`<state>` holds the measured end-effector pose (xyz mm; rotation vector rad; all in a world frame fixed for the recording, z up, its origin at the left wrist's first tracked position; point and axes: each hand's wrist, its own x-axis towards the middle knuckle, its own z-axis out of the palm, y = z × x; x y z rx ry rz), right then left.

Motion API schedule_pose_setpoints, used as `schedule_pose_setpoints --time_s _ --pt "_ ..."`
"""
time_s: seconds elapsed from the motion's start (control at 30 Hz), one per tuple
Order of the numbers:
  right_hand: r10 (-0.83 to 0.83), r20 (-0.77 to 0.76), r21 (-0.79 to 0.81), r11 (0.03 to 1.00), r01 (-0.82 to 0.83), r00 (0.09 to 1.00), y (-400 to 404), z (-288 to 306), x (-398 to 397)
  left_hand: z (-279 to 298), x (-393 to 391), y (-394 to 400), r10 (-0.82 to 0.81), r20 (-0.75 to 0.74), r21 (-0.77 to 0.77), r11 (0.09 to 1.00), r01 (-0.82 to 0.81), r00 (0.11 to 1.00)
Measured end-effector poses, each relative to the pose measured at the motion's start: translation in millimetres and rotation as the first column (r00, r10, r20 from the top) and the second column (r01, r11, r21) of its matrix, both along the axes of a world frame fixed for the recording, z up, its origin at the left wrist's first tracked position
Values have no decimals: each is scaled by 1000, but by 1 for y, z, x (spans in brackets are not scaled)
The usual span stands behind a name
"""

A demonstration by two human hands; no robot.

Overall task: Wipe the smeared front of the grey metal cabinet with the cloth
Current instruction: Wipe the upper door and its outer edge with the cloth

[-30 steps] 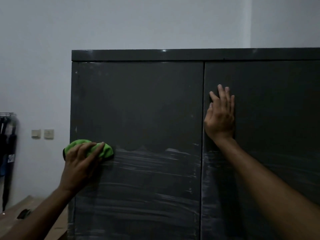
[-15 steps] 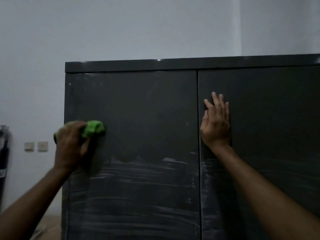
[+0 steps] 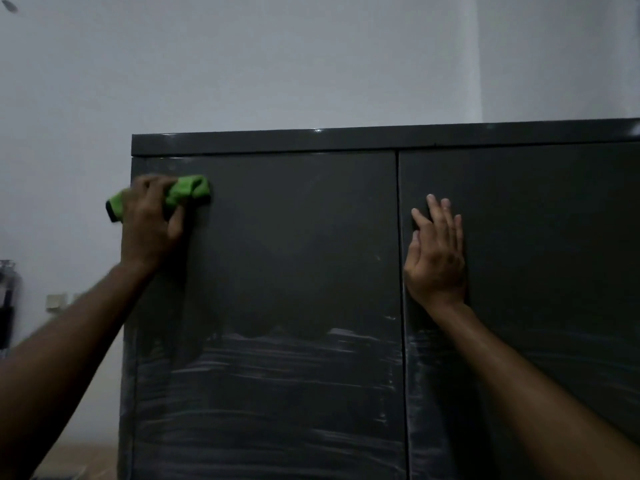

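The grey metal cabinet [image 3: 294,254] fills the middle and right of the head view, with two doors split by a vertical seam. Pale horizontal smears cover its lower half; the upper half looks dark and even. My left hand [image 3: 149,223] grips a bunched green cloth [image 3: 187,190] and presses it on the left door near its top left corner. My right hand [image 3: 436,258] lies flat, fingers straight and pointing up, on the right door just beside the seam.
A white wall [image 3: 277,64] rises behind and to the left of the cabinet. Wall sockets [image 3: 55,301] sit low on the left, with dark hanging items [image 3: 7,299] at the left edge. A strip of brown floor [image 3: 79,459] shows at the bottom left.
My left hand carried the cloth up the left door's left edge, from the top of the smeared band to near the top corner. The view tilted upward. My right hand stayed flat.
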<state>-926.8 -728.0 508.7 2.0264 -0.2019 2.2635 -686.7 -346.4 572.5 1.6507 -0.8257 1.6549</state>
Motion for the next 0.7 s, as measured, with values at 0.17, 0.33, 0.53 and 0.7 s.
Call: schedule_pose_setpoints --time_s 0.17,0.33,0.53,0.7 --pt "6 -4 -3 1000 -6 1000 1 0 -2 -1 -11 -17 -11 -4 -67 998 11 1000" --pt "8 -7 3 1000 -8 1000 0 0 -2 -65 -7 -13 24 53 146 989 -31 998" --pt "-9 1 -6 1000 9 1000 -3 0 1 60 3 -7 31 -124 -192 980 -55 992" --pt "7 -18 1 1000 -6 1000 1 0 -3 -33 -19 -37 14 57 110 994 -20 998"
